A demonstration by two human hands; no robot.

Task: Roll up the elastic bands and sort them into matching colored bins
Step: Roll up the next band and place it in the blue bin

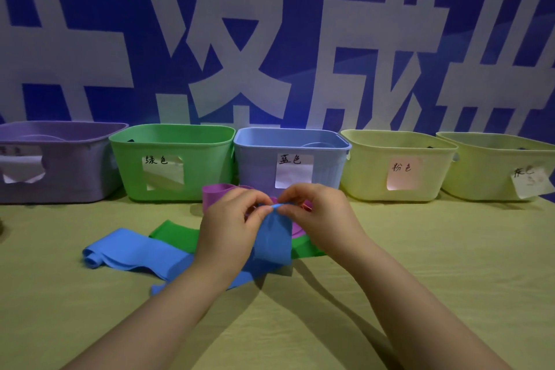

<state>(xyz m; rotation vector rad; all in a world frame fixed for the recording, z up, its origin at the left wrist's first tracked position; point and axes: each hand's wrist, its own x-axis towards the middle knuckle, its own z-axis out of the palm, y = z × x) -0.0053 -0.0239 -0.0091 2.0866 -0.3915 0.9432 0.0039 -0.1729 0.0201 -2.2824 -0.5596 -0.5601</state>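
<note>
Blue band (271, 237), just before the blue bin (261, 165), gets its end pinched by both hands' curled fingers (258, 207) to start rolling.

The single wide-angle view looks from the person's head forward and a little down, close over the left hand (231, 219) and right hand (318, 213), across the table (450, 264) to the row of bins (258, 165) against the wall (90, 9).

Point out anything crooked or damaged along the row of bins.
The rightmost label, on the last yellow bin, hangs tilted, unlike its neighbours. The leftmost label, on the purple bin, has a ragged lower edge.
</note>
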